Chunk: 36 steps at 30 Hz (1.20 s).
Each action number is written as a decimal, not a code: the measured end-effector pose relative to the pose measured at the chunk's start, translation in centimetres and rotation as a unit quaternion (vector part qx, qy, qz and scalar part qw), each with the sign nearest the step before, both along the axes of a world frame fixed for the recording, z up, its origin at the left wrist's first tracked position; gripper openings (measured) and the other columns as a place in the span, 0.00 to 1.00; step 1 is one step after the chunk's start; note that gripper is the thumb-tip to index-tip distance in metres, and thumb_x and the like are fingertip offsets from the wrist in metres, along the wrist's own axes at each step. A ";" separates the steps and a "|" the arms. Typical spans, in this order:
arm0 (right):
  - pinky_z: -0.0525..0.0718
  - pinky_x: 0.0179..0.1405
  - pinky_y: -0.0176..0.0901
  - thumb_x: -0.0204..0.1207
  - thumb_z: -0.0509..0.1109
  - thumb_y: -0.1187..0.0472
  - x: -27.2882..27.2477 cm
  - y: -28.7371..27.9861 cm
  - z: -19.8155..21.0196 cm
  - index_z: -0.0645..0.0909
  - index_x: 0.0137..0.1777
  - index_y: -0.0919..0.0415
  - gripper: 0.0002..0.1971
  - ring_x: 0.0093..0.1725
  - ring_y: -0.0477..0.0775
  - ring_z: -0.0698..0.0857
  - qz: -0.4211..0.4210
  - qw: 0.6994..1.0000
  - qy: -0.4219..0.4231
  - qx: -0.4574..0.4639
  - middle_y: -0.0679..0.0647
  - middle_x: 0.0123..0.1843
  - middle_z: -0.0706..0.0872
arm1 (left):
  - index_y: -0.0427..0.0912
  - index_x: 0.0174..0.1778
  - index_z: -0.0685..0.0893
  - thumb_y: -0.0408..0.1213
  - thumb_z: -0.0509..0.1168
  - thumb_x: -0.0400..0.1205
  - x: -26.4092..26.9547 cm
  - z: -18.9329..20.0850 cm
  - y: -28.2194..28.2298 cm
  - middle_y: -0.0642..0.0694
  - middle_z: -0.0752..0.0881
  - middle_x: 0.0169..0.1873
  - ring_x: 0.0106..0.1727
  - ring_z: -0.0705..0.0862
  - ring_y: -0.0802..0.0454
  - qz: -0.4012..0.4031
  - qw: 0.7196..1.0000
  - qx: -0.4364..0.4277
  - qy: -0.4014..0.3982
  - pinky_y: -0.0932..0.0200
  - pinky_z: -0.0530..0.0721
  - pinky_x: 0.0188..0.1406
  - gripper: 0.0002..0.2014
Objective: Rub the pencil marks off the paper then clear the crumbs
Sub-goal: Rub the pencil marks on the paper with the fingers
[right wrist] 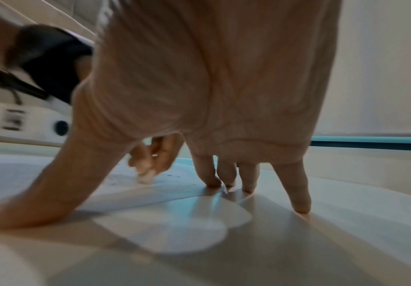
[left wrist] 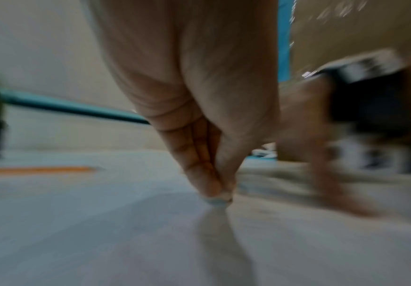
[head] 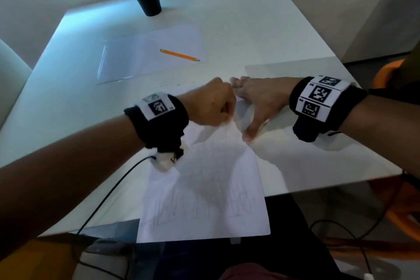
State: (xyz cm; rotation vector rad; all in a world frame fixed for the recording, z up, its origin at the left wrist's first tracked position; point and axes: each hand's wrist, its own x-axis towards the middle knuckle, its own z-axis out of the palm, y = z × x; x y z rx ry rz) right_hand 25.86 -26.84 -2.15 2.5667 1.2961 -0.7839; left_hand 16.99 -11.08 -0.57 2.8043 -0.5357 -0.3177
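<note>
The rubbing step is under way, judging by the faint pencil marks (head: pixel 204 209) still showing across the near part of the paper (head: pixel 204 188). Going left to right: the left hand (head: pixel 211 104) is curling its fingertips (left wrist: pixel 214 185) round a small white eraser (left wrist: pixel 218 200) and pressing it onto the sheet's far end, at about 12 o'clock of the page. Just beside it, at its 3 o'clock, the right hand (head: pixel 256 102) is lying spread, fingers (right wrist: pixel 300 197) straight, pinning the paper's far right corner against the table (head: pixel 284 29). Dark crumbs (right wrist: pixel 172 175) are gathering near the eraser. Next, I judge, the rubbing needs carrying toward 6 o'clock, with the bracing hand following, before any sweeping.
</note>
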 end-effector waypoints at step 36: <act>0.64 0.83 0.53 0.49 0.83 0.29 -0.8 0.7 1.3 0.51 0.88 0.60 0.71 0.85 0.54 0.58 0.018 0.999 -0.027 -0.017 0.51 0.89 0.48 | 0.39 0.35 0.90 0.28 0.67 0.72 -0.2 -0.9 1.8 0.52 0.87 0.25 0.27 0.84 0.55 0.088 0.996 -0.014 -0.031 0.53 0.86 0.32 0.07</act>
